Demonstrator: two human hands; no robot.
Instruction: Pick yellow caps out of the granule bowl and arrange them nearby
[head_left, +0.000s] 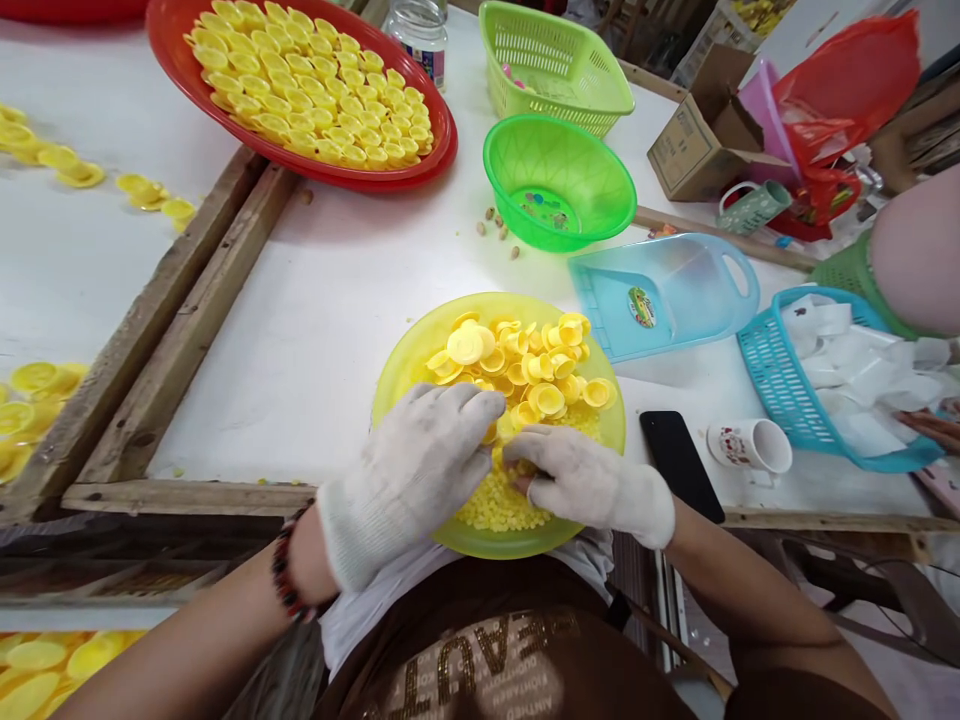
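A yellow bowl point(405, 350) stands at the table's near edge, holding yellow plastic cups point(546, 400) over a layer of small yellow pellets point(501, 505). My left hand point(424, 465), in a white glove, reaches over the bowl's left side with fingers curled down at the cups. My right hand point(577, 475), gloved too, is bent inward at the bowl's right side, its fingertips close to the left hand's. Both hands are closed round something small and yellow that I cannot make out between the fingers.
A red tray point(169, 50) of yellow cups stands at the back left, beside wooden strips point(187, 330). Behind the bowl are a green basin point(559, 180) and a blue scoop point(675, 290). A phone point(679, 465), mug point(750, 445) and blue basket point(787, 380) stand right, near another person's hand.
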